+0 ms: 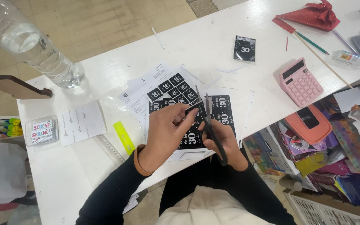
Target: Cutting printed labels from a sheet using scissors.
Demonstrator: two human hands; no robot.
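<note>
While scissors (210,125) cut, left grip (167,131) pinches sheet (190,109).

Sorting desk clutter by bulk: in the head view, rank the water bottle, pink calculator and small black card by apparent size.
1. Water bottle, though it stands nearest the camera, so its lead is unsure.
2. Pink calculator.
3. Small black card.
</note>
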